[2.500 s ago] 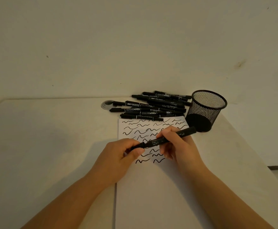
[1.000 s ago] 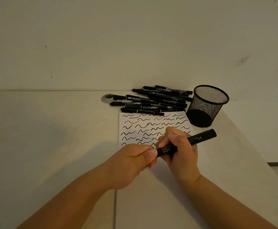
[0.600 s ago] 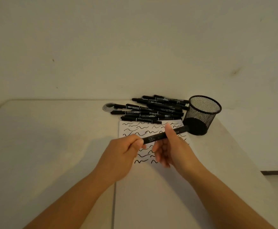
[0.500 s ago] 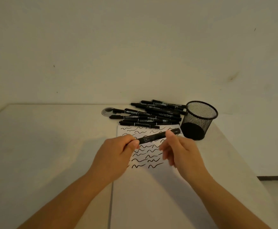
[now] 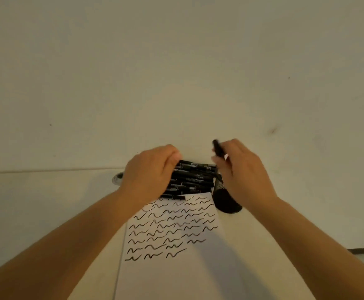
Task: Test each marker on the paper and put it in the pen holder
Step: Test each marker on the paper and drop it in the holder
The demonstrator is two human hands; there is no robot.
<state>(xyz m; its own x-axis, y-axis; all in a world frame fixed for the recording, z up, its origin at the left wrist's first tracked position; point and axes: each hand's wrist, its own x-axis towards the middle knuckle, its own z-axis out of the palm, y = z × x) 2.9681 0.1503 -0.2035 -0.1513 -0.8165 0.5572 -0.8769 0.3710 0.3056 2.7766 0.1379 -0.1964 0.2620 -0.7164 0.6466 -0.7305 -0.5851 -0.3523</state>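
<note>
View: head camera, looking forward and down; only 1 view.
Desk (image 5: 47, 213): pale top, meets a plain pale wall at the far edge.
Paper (image 5: 176, 267): white sheet lying flat on the desk, centre of frame, running toward the camera. Its far half carries rows of short black wavy test strokes; the near half is blank.
Marker pile (image 5: 193, 180): black markers lying on their sides on the desk just beyond the far edge of the paper, stacked roughly parallel, left to right. The nearest one touches or overlaps the paper's far edge.
Left hand (image 5: 150, 172): reaching over the left end of the marker pile, fingers curled down onto it. The fingertips are together at the top marker of the pile; whether they have actually clamped it, I cannot tell.
Right hand (image 5: 239, 169): raised above the pen holder, fingers closed around a marker.
Held marker (image 5: 218, 148): black, steeply tilted, nearly upright; only its upper end shows above the fingers, blurred. Its lower end is hidden behind the hand.
Pen holder (image 5: 225, 200): black mesh cup standing upright on the desk just right of the paper's far corner. Mostly covered by the right hand and wrist; its rim and inside are hidden.
Round fitting (image 5: 117, 178): small grey disc set in the desk left of the marker pile, partly hidden by the left hand.
</note>
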